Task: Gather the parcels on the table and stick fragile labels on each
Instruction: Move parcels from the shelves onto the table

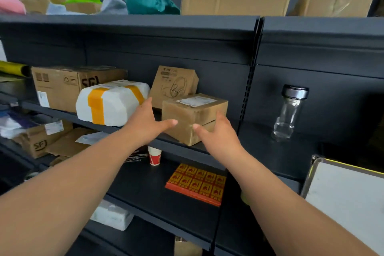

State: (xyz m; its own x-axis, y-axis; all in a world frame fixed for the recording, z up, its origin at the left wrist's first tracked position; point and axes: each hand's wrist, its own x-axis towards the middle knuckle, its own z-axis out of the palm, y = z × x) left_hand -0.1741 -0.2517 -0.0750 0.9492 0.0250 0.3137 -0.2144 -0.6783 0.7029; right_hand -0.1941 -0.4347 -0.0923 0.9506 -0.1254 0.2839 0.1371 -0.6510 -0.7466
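Fingers (221, 119) of left hand (148, 124) and right hand (220, 137) spread wide either side of the small parcel (187, 114), gripping nothing yet; it looks light, stiff, best clasped by opposite sides.

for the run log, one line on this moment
left hand: open, at small box | right hand: open, touching it | small box: on shelf

Bare left arm (72, 172) and right arm (280, 189) stretch up and forward, the hands flanking a small cardboard box (193, 118). The left hand (148, 122) is spread just left of the box, thumb pointing across its front face. The right hand (218, 134) lies against the box's right side, fingers (221, 115) straight, thumb on the front.
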